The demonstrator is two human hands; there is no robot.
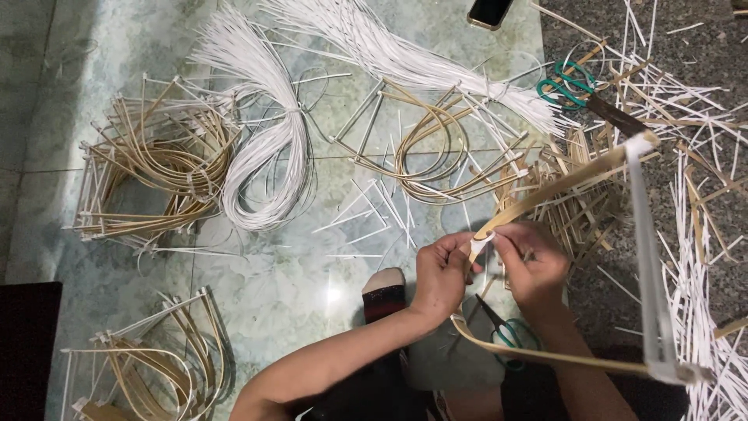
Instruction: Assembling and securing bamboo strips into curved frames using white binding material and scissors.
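Both hands — left hand, right hand — pinch white strip on bamboo frame.

Even indoor light, small glare spot on the glossy floor; soft shadows, sharp focus, slight edge distortion

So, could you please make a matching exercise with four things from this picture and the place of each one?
Things:
1. phone
2. green-handled scissors
3. white strip bundle
4. bent bamboo strip

Places:
A. between both hands
B. top edge of the floor
C. floor, left of centre
D. upper right, among scraps

Pairs: 1-B, 2-D, 3-C, 4-A
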